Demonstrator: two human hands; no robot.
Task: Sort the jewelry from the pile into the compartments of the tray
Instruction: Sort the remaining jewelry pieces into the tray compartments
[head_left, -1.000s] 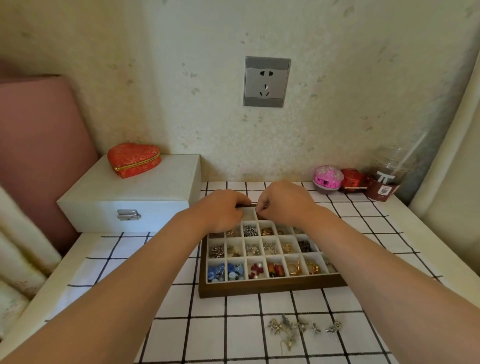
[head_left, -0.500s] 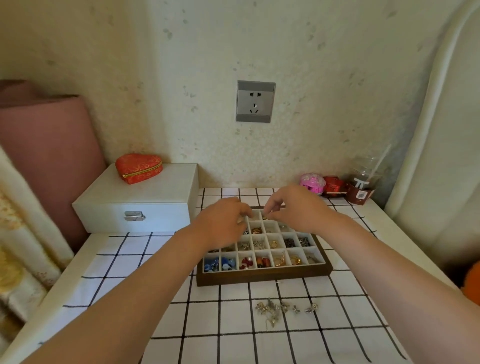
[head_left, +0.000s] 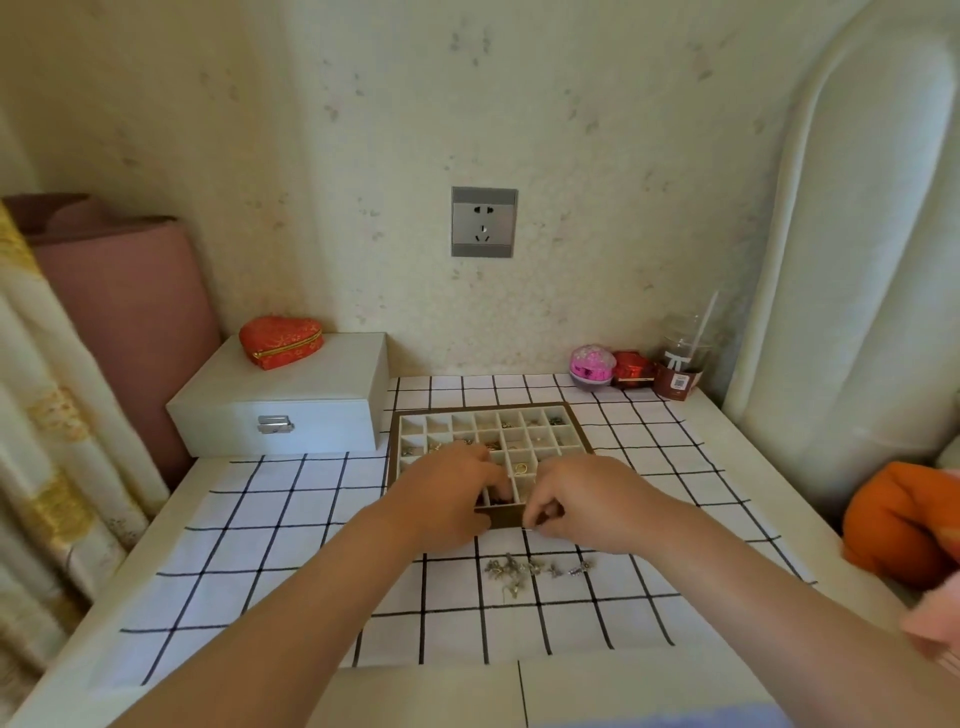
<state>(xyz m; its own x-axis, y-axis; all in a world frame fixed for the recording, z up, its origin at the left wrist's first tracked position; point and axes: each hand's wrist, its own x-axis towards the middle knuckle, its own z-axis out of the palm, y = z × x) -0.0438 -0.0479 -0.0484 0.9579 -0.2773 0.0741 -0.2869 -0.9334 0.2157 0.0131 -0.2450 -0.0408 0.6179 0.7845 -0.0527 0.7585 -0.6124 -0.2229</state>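
The tray (head_left: 483, 406), a brown wooden frame around white square compartments 6 across, lies squared to the checked cloth (head_left: 291, 525) on the bench (head_left: 441, 691), its far edge toward the wall (head_left: 363, 156). Small gold, silver and dark pieces sit in several compartments. The pile (head_left: 530, 569) of silver-coloured jewelry lies on the cloth just in front of the tray's near edge, a short strip running left to right. The left hand (head_left: 447, 501) covers the tray's near-left part, fingers curled down into the near compartments; whether they hold anything cannot be told. The right hand (head_left: 587, 504) is at the near-right corner, thumb and forefinger tips drawn together; anything pinched there is too small to tell.
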